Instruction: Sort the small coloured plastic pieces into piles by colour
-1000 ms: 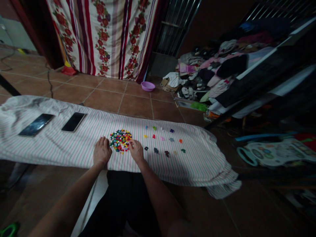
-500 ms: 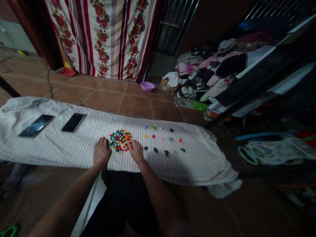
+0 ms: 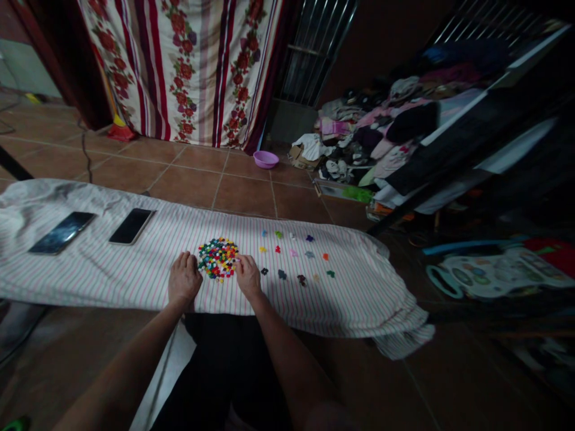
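Observation:
A round heap of tiny multicoloured pieces (image 3: 218, 258) lies on a striped cloth (image 3: 287, 299) in front of me. My left hand (image 3: 184, 278) rests palm down at the heap's left edge, its fingers lying on the cloth. At the right edge, my right hand (image 3: 248, 275) has thumb and fingers pinched together. Whatever is between those fingertips is too small to name. Right of that hand, small groups sorted by colour sit in rows, among them a lime green group (image 3: 278, 234), an orange group (image 3: 326, 256) and a dark brown group (image 3: 301, 280).
Two phones, a dark one (image 3: 63, 232) and a pale-edged one (image 3: 132, 226), lie on the cloth at left. Beyond the table are a purple basin (image 3: 266, 159), a flowered curtain (image 3: 202, 78) and a clothes pile (image 3: 359, 126). A pale plastic toy (image 3: 489, 272) is at right.
My right hand has shifted very slightly, staying pinched by the heap's right edge. My left hand keeps its place. The whole view has moved a little with my head.

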Action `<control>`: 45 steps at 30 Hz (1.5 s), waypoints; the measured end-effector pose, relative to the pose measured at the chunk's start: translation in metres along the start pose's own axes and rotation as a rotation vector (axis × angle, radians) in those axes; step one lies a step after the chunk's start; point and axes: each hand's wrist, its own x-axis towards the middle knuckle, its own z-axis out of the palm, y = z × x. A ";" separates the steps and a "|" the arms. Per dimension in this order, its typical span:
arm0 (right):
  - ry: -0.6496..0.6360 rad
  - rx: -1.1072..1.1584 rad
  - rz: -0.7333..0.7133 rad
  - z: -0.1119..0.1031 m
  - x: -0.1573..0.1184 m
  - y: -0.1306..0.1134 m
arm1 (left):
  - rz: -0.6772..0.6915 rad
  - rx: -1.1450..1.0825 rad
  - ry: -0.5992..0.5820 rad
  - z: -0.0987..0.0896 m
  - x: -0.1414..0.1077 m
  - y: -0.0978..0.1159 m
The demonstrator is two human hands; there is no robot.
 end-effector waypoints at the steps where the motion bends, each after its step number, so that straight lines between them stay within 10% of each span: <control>1: 0.003 0.010 -0.003 0.000 0.000 0.000 | -0.001 -0.005 0.003 0.000 0.000 0.000; 14: 0.055 -0.024 0.073 -0.016 0.005 0.006 | 0.010 -0.028 0.000 0.000 0.000 0.000; 30: 0.296 -0.234 0.290 -0.083 0.021 0.079 | 0.000 -0.004 -0.003 -0.002 0.000 0.001; 45: 0.210 -0.362 0.459 -0.118 0.031 0.122 | 0.015 0.053 -0.001 0.001 0.000 0.000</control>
